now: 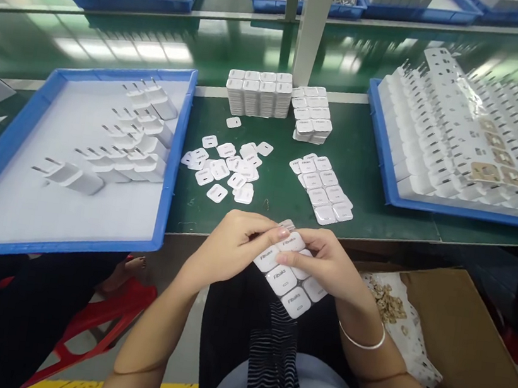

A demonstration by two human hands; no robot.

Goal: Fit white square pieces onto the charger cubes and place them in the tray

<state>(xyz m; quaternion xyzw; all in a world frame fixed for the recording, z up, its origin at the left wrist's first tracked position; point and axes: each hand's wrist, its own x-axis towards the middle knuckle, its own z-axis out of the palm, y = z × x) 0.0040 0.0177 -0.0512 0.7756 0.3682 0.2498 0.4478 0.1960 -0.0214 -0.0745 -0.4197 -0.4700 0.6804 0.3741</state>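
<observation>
Both hands meet just below the table's front edge, over my lap. My right hand (pixel 326 266) supports a sheet of white printed charger labels (pixel 288 284), several rounded squares joined together. My left hand (pixel 235 248) pinches the top end of the same sheet with thumb and forefinger. On the green table just beyond lie loose white labels (pixel 228 171) in a scattered heap and a second joined sheet of labels (pixel 324 190).
A blue tray (pixel 177 145) at left holds several white plug chargers (pixel 127 145). A blue tray (pixel 383 140) at right is packed with chargers. Stacked white pieces (pixel 258 92) and a white post (pixel 312 29) stand behind. A cardboard box (pixel 458 347) with scrap sits lower right.
</observation>
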